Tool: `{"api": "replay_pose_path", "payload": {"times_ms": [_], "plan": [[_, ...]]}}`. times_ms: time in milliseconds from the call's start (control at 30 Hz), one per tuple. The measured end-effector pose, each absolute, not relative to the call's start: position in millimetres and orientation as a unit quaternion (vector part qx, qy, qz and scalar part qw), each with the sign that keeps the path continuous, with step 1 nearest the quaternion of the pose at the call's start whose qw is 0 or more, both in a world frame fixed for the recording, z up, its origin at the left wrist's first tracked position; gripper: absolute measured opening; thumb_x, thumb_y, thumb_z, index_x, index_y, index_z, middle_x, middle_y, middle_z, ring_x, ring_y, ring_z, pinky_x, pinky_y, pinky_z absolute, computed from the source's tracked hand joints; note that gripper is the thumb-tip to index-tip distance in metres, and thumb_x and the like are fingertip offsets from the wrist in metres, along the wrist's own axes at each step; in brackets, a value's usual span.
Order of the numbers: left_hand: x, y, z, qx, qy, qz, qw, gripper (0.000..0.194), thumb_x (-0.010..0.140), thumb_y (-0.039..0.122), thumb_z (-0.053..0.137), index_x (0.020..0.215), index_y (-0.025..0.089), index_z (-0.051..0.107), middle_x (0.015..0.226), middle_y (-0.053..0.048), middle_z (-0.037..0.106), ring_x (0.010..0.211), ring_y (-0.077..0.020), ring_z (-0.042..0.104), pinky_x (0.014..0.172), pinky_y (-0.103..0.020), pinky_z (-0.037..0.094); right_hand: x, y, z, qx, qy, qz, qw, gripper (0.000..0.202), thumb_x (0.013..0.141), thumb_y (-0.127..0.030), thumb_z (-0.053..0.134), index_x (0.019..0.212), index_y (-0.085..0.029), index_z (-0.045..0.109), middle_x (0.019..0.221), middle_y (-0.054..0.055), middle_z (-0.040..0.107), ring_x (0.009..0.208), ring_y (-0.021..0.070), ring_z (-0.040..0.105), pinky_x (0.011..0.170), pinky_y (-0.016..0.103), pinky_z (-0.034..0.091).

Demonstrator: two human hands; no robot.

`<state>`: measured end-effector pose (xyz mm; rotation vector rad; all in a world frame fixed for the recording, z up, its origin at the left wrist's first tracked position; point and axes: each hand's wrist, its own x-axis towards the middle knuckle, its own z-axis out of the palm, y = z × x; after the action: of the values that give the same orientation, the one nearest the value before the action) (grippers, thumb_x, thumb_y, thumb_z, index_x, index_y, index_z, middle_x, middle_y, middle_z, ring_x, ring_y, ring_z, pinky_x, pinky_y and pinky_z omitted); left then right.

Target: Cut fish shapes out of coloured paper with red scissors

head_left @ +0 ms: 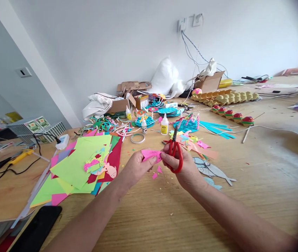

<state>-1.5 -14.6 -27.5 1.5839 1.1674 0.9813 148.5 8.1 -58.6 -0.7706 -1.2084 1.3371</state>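
Observation:
Between both hands, over the wooden table, is a small piece of pink paper. My left hand pinches it from the left. My right hand has red-handled scissors hooked on it, blades pointing up and away, while its fingertips touch the paper's right end. Pink scraps lie on the table just below. Right of my right hand rest grey paper fish and a blue piece. Smaller paper fish lie on the coloured sheets to the left.
Coloured paper sheets spread on the left, near a black phone. Glue bottles, a tape roll and blue crafts stand ahead. Egg cartons and a white cable lie at the right.

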Motion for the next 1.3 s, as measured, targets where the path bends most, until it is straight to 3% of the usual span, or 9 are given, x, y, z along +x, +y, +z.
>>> {"api": "replay_pose_path", "payload": {"times_ms": [100, 300, 400, 567, 700, 800, 933, 1300], "plan": [[-3, -15, -25, 0.633, 0.484, 0.402, 0.451, 0.025, 0.075, 0.037, 0.054, 0.06, 0.016, 0.053, 0.054, 0.003, 0.045, 0.053, -0.0096, 0.04, 0.05, -0.022, 0.033, 148, 7, -57, -0.325, -0.526, 0.571, 0.54, 0.024, 0.065, -0.029, 0.071, 0.077, -0.019, 0.052, 0.056, -0.006, 0.051, 0.048, 0.0094, 0.045, 0.043, 0.021, 0.033], [-7, -15, -24, 0.618, 0.491, 0.42, 0.448, 0.02, 0.076, 0.035, 0.054, 0.07, 0.016, 0.056, 0.056, 0.004, 0.046, 0.053, -0.0102, 0.042, 0.048, -0.022, 0.031, 149, 5, -52, -0.324, -0.535, 0.569, 0.534, 0.025, 0.064, -0.029, 0.071, 0.076, -0.019, 0.051, 0.061, -0.005, 0.052, 0.048, 0.0076, 0.044, 0.044, 0.02, 0.033], [-4, -15, -27, 0.611, 0.448, 0.457, 0.466, 0.019, 0.077, 0.034, 0.055, 0.069, 0.016, 0.053, 0.058, 0.004, 0.046, 0.056, -0.0098, 0.043, 0.054, -0.023, 0.036, 147, 4, -53, -0.336, -0.534, 0.562, 0.535, 0.026, 0.064, -0.032, 0.07, 0.076, -0.019, 0.05, 0.062, -0.005, 0.051, 0.048, 0.0078, 0.043, 0.043, 0.021, 0.033], [2, -18, -27, 0.601, 0.478, 0.439, 0.466, 0.021, 0.073, 0.031, 0.056, 0.059, 0.017, 0.051, 0.054, 0.004, 0.046, 0.054, -0.0098, 0.043, 0.05, -0.022, 0.034, 145, -1, -50, -0.343, -0.537, 0.567, 0.523, 0.029, 0.065, -0.036, 0.069, 0.077, -0.02, 0.048, 0.062, -0.005, 0.05, 0.047, 0.0079, 0.042, 0.041, 0.021, 0.033], [0, -17, -22, 0.572, 0.511, 0.477, 0.429, 0.018, 0.069, 0.029, 0.057, 0.057, 0.017, 0.051, 0.051, 0.004, 0.047, 0.053, -0.01, 0.044, 0.051, -0.022, 0.035, 147, -5, -44, -0.339, -0.584, 0.569, 0.47, 0.026, 0.073, -0.041, 0.062, 0.073, -0.019, 0.049, 0.06, -0.004, 0.051, 0.048, 0.0091, 0.044, 0.042, 0.021, 0.034], [-3, -15, -21, 0.538, 0.485, 0.543, 0.424, 0.02, 0.071, 0.03, 0.056, 0.057, 0.017, 0.049, 0.051, 0.004, 0.046, 0.051, -0.0096, 0.044, 0.053, -0.023, 0.039, 147, -7, -45, -0.322, -0.647, 0.565, 0.399, 0.037, 0.081, -0.051, 0.05, 0.063, -0.019, 0.047, 0.055, -0.002, 0.051, 0.048, 0.01, 0.045, 0.044, 0.022, 0.034], [-6, -14, -20, 0.495, 0.444, 0.605, 0.438, 0.018, 0.073, 0.03, 0.057, 0.062, 0.017, 0.052, 0.054, 0.004, 0.051, 0.052, -0.0096, 0.048, 0.052, -0.024, 0.041, 143, -12, -53, -0.331, -0.677, 0.559, 0.345, 0.043, 0.081, -0.058, 0.045, 0.061, -0.02, 0.043, 0.049, -0.004, 0.047, 0.045, 0.0104, 0.044, 0.044, 0.023, 0.034], [-1, -16, -20, 0.463, 0.41, 0.632, 0.468, 0.016, 0.073, 0.028, 0.061, 0.067, 0.014, 0.058, 0.058, 0.002, 0.057, 0.052, -0.0098, 0.053, 0.048, -0.022, 0.044, 136, -18, -49, -0.373, -0.675, 0.551, 0.319, 0.036, 0.077, -0.052, 0.048, 0.062, -0.021, 0.045, 0.043, -0.006, 0.043, 0.039, 0.009, 0.039, 0.041, 0.021, 0.032]]}}
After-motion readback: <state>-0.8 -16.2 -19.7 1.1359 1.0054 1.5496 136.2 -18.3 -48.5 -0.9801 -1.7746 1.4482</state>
